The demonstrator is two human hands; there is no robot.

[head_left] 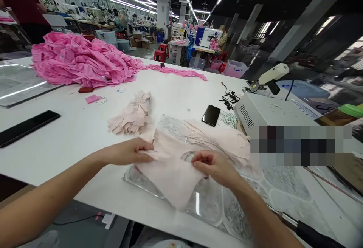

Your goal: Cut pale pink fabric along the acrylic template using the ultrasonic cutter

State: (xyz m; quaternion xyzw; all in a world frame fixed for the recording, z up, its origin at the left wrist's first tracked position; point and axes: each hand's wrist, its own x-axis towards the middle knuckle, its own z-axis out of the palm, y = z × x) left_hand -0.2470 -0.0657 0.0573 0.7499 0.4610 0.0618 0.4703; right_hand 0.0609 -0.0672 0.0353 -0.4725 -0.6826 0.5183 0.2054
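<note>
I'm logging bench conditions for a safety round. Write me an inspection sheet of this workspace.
Surface: white table, with a clear panel under the work.
Job's things: pale pink cloth in hand; stacked pieces beyond the right hand, a bundle beyond the left hand.
Clutter: bright pink heap, phone, black scraps, tangled string.
Hands: both hold the cloth, its lower part blurred.
Cables: dark cable below the near edge; another behind the grey machine.
Surroundings: red stools, sewing machine, people in the background.
</note>
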